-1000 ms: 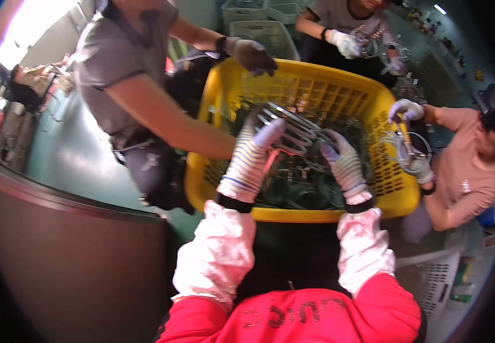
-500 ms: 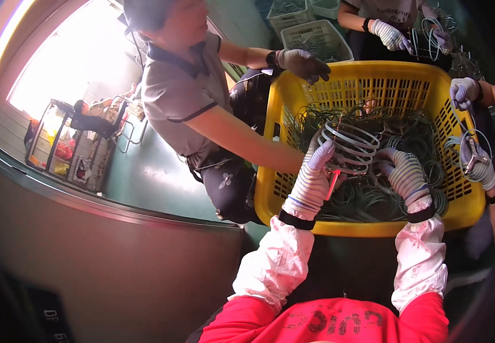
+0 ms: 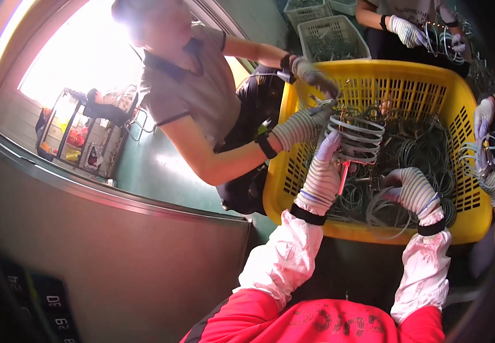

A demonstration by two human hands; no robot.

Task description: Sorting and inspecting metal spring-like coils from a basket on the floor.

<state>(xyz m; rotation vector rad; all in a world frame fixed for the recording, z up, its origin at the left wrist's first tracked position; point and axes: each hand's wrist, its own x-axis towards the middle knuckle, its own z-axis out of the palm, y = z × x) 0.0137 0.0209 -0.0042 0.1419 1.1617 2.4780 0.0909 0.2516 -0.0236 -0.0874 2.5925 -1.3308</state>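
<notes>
A big yellow plastic basket holds a tangle of grey-green wire coils. My left hand, in a striped knit glove, grips a bundle of looped wire rings and lifts it over the basket's left half. My right hand, also gloved, is down among the coils with its fingers curled around a loose coil near the front wall. A person at the left reaches both gloved hands toward the same bundle.
Another person's gloved hands work wire at the back right, and a further gloved hand holds wire at the right rim. Grey crates stand behind the basket. A grey metal wall fills the left.
The view has swung left, so the basket sits further right. My left hand keeps the ring bundle raised. My right hand has dropped lower into the coils toward the front wall.
</notes>
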